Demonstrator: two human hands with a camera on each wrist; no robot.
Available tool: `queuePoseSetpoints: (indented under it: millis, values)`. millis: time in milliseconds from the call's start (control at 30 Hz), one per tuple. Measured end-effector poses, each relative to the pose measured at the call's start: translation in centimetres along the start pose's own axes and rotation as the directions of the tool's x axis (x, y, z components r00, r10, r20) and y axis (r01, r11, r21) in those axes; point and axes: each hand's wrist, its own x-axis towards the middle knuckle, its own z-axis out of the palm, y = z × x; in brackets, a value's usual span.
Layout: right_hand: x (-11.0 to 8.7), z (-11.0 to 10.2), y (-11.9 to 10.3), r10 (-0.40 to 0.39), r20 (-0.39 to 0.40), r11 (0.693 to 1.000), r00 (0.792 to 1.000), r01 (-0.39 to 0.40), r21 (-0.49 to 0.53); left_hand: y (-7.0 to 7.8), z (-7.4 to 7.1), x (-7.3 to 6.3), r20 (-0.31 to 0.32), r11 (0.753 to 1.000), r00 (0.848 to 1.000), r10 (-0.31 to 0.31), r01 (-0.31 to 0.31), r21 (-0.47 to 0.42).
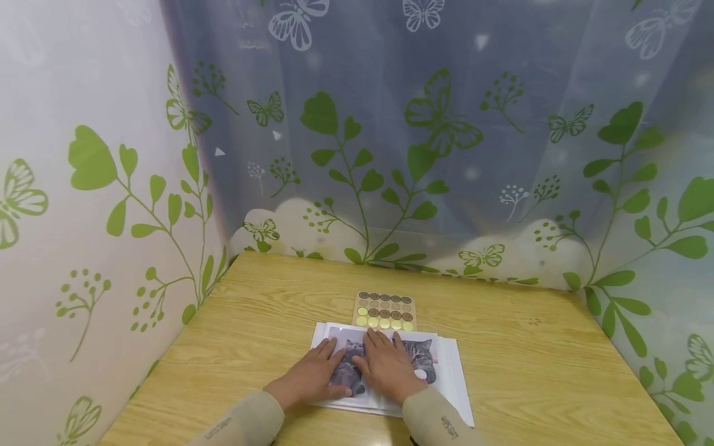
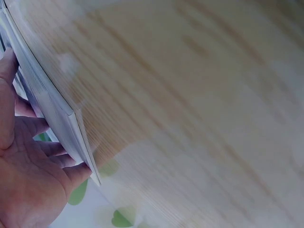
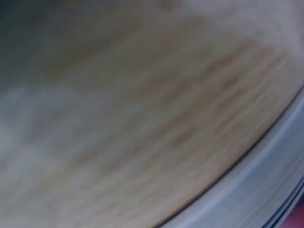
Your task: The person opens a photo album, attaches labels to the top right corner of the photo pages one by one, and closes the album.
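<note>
A white photo album or booklet point(image 1: 458, 378) lies spread on the table, with a grey cat picture point(image 1: 347, 373) on its left side and a tabby cat picture point(image 1: 422, 354) on its right. My left hand point(image 1: 309, 376) rests on the left picture, fingers stretched out. Across the middle lies my right hand point(image 1: 388, 367), its fingers extended over the pages and partly covering both pictures. In the left wrist view, the fingers point(image 2: 76, 175) touch the pages near the album's edge. The right wrist view is blurred and shows just the album's edge point(image 3: 251, 175).
Right behind the album lies a brown card point(image 1: 385, 306) with rows of round dark and yellow-green stickers. The wooden table point(image 1: 524, 347) meets a patterned curtain point(image 1: 362, 204) at the back and sides.
</note>
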Motion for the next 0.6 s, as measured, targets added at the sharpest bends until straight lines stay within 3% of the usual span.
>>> queuePoseSetpoints:
  millis: [600]
  values:
    - [-0.81, -0.15, 0.63, 0.003, -0.058, 0.999, 0.998, -0.005, -0.037, 0.23, -0.15, -0.06, 0.006, 1.0, 1.0, -0.018, 0.018, 0.0]
